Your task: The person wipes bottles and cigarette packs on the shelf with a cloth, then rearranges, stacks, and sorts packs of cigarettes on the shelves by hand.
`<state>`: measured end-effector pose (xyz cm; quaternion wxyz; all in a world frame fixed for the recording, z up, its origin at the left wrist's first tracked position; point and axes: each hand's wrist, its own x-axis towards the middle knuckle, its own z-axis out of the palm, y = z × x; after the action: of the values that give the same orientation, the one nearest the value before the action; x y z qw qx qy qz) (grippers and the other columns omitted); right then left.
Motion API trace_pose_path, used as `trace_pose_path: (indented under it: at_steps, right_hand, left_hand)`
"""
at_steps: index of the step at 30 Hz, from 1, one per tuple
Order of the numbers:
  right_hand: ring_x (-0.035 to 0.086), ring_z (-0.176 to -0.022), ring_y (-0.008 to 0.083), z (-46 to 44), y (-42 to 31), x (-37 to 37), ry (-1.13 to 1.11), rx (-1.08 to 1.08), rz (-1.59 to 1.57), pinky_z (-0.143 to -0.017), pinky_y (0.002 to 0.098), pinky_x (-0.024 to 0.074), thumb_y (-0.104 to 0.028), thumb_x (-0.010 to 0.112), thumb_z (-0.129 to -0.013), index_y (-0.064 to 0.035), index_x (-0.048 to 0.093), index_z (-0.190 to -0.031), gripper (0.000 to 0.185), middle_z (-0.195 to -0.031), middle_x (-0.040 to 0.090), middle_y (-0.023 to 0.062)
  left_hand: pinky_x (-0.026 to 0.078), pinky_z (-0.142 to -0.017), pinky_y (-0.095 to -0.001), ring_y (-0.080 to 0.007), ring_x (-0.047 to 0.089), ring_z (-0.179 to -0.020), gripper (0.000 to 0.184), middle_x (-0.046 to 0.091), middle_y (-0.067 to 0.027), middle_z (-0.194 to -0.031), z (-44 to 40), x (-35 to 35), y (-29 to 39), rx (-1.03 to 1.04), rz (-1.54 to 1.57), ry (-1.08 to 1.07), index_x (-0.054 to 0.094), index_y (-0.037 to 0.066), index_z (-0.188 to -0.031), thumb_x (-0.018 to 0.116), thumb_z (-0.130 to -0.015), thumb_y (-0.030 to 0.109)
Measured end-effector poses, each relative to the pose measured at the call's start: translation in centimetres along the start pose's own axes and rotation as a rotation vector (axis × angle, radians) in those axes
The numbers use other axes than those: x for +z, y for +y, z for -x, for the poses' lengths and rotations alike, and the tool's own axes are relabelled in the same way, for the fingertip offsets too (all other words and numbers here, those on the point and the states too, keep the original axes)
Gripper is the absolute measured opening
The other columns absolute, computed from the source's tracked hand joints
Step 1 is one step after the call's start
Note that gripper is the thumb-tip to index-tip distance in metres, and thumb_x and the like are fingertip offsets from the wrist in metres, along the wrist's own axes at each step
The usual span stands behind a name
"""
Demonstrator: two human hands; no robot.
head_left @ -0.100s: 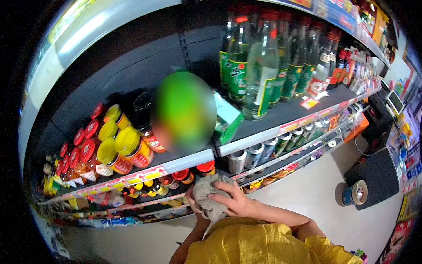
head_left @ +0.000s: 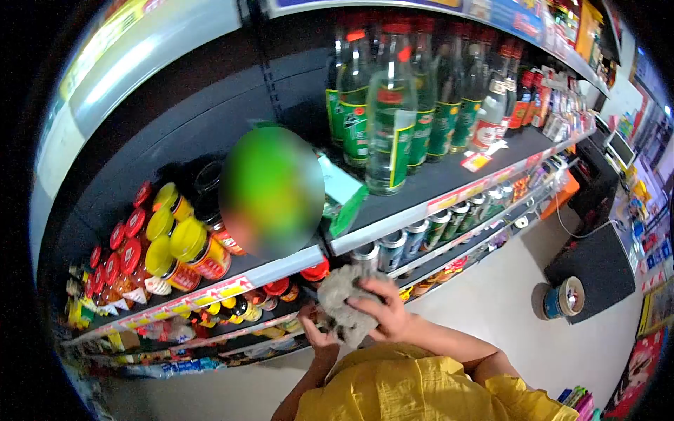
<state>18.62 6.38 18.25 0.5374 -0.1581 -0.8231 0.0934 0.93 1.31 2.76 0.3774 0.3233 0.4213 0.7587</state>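
A crumpled grey cloth point(head_left: 344, 302) is bunched in front of my body, close to the lower shelf edge. My right hand point(head_left: 386, 309) grips it from the right, with fingers bent over its upper side. Just left of the cloth is my left hand point(head_left: 321, 331), palm up and fingers apart; whether its fingertips touch the cloth's lower edge I cannot tell. Above the cloth, on the shelf point(head_left: 295, 263), a blurred green and yellow patch point(head_left: 272, 193) hides what stands there. Beside that patch lies a green box point(head_left: 347, 210) with a pale blue top.
Clear glass bottles point(head_left: 392, 133) with green labels stand on the right part of the shelf. Yellow-lidded jars point(head_left: 200, 249) and red-lidded bottles point(head_left: 130, 259) fill the left. Cans point(head_left: 392, 249) line the shelf below. A round tub point(head_left: 564, 302) sits on the floor at right.
The view has shifted, so the shelf goods appear further left. My left hand has come away from the cloth's left side, and the cloth hangs looser in my right hand.
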Motion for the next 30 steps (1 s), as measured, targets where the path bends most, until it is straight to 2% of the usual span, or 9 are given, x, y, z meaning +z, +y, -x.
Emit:
trace_pose_path:
  at_steps: [2, 8, 11, 15, 18, 21, 24, 28, 30]
  right_hand:
    - [0.047, -0.112, 0.0344, -1.2, 1.0, -3.0, 0.155, -0.045, 0.061, -0.093, 0.0462, 0.0372, -0.018, 0.072, -0.069, -0.0081, 0.057, -0.117, 0.052, -0.124, 0.043, 0.0200]
    - [0.043, -0.119, 0.0373, -10.3, 4.2, -10.5, 0.419, -0.140, 0.466, -0.097, 0.0449, 0.0355, -0.018, 0.074, -0.061, -0.0063, 0.054, -0.122, 0.064, -0.130, 0.041, 0.0243]
    - [0.038, -0.124, 0.0402, -14.0, 6.3, -11.8, 0.404, -0.128, 0.421, -0.100, 0.0442, 0.0323, -0.011, 0.072, -0.059, -0.0051, 0.051, -0.125, 0.069, -0.136, 0.034, 0.0266]
    - [0.036, -0.125, 0.0409, -14.8, 8.5, -12.0, 0.096, -0.091, 0.409, -0.096, 0.0517, 0.0328, -0.010, 0.070, -0.062, -0.0084, 0.035, -0.137, 0.083, -0.141, 0.028, 0.0233]
    - [0.040, -0.120, 0.0370, -12.7, 9.3, -12.0, -0.006, -0.087, 0.354, -0.091, 0.0458, 0.0361, -0.010, 0.070, -0.061, -0.0079, 0.039, -0.135, 0.081, -0.141, 0.030, 0.0238]
    - [0.046, -0.098, 0.0351, -10.5, 9.2, -12.1, -0.080, -0.120, 0.342, -0.083, 0.0422, 0.0399, -0.009, 0.068, -0.062, -0.0062, 0.047, -0.126, 0.068, -0.135, 0.038, 0.0178]
    - [0.045, -0.090, 0.0338, -9.5, 9.4, -13.1, -0.194, -0.117, 0.249, -0.083, 0.0415, 0.0401, -0.009, 0.067, -0.063, -0.0058, 0.050, -0.122, 0.061, -0.131, 0.042, 0.0147]
    - [0.045, -0.099, 0.0343, -9.6, 9.9, -15.5, -0.158, -0.111, 0.091, -0.089, 0.0442, 0.0390, -0.010, 0.065, -0.065, -0.0063, 0.050, -0.122, 0.059, -0.129, 0.043, 0.0140]
    - [0.046, -0.113, 0.0353, -10.1, 10.5, -17.8, 0.022, -0.164, 0.114, -0.096, 0.0456, 0.0363, -0.009, 0.063, -0.064, -0.0078, 0.052, -0.123, 0.060, -0.129, 0.044, 0.0171]
  left_hand:
    - [0.040, -0.085, -0.0371, -0.0250, 0.050, -0.093, 0.044, 0.046, -0.0136, -0.105, 1.2, 2.6, 0.6, 0.395, -0.712, -0.071, 0.045, 0.001, -0.118, 0.064, -0.080, 0.005]
    - [0.047, -0.077, -0.0327, -0.0228, 0.054, -0.089, 0.036, 0.048, -0.0132, -0.108, 2.4, 7.3, 1.2, 0.233, -0.595, -0.273, 0.052, 0.002, -0.113, 0.062, -0.079, 0.000]
    - [0.047, -0.073, -0.0310, -0.0212, 0.055, -0.084, 0.032, 0.051, -0.0132, -0.106, 2.3, 10.6, 2.7, 0.340, -0.592, -0.301, 0.055, 0.001, -0.108, 0.061, -0.077, -0.002]
    - [0.047, -0.073, -0.0289, -0.0191, 0.056, -0.081, 0.030, 0.051, -0.0129, -0.106, 2.0, 13.7, 3.7, 0.395, -0.648, -0.344, 0.056, 0.000, -0.107, 0.062, -0.078, -0.002]
    - [0.047, -0.075, -0.0261, -0.0158, 0.056, -0.084, 0.029, 0.047, -0.0115, -0.108, 2.3, 15.1, 2.5, 0.418, -0.622, -0.327, 0.056, 0.000, -0.107, 0.059, -0.079, -0.006]
    - [0.048, -0.075, -0.0273, -0.0163, 0.056, -0.084, 0.027, 0.047, -0.0117, -0.108, 2.4, 16.2, 2.2, 0.413, -0.657, -0.349, 0.056, -0.001, -0.105, 0.059, -0.079, -0.005]
    - [0.048, -0.074, -0.0281, -0.0167, 0.056, -0.082, 0.024, 0.047, -0.0122, -0.107, 2.5, 17.2, 1.7, 0.409, -0.705, -0.381, 0.056, -0.001, -0.104, 0.059, -0.080, -0.004]
    - [0.048, -0.072, -0.0287, -0.0176, 0.056, -0.080, 0.019, 0.050, -0.0123, -0.103, 2.7, 19.8, 2.4, 0.380, -0.735, -0.398, 0.057, 0.000, -0.101, 0.058, -0.081, -0.002]
    - [0.048, -0.072, -0.0297, -0.0195, 0.057, -0.080, 0.019, 0.052, -0.0126, -0.100, 2.7, 21.4, 2.3, 0.394, -0.714, -0.393, 0.058, 0.000, -0.099, 0.059, -0.081, -0.003]
